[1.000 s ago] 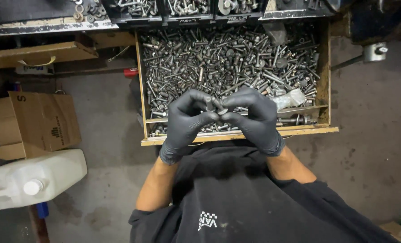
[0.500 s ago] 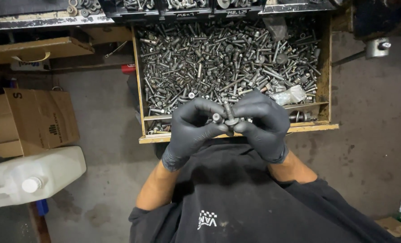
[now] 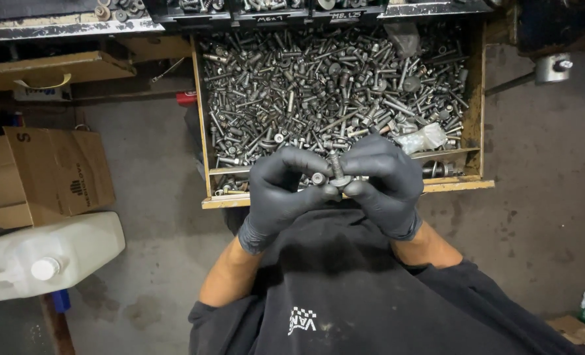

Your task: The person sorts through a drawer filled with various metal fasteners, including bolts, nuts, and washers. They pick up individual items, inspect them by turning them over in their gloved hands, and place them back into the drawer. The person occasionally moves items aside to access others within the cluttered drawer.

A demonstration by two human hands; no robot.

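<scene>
Since the frame half a second back, the 2 gloved hands have stayed pressed together in front of the chest, yet the bolt point(image 3: 335, 165) between them now stands more upright, its threaded shank pointing away from the body and showing clearly above the fingertips. The left hand point(image 3: 284, 190) pinches a small round nut point(image 3: 318, 178) just beside the bolt's lower end; the right hand point(image 3: 384, 181) is clamped on the bolt near its head, thumb and fingers curled around it. Whether nut and bolt touch cannot be told.

The bolt is dull grey steel, short, with visible thread along the shank; the nut is the same grey with a dark hole in its middle. Both are held over the near edge of the wooden drawer point(image 3: 473, 118), just above its front rail.

The drawer is heaped with loose bolts, nuts and washers, and a crumpled clear plastic bag point(image 3: 424, 138) lies near its right front corner. Its wooden sides rise left and right of the hands — the front rail sits just beyond the knuckles. To the left on the concrete floor stand a cardboard box point(image 3: 49, 172) and a white plastic jug point(image 3: 49, 256), well apart from the hands; bare floor lies between them and the drawer.
</scene>
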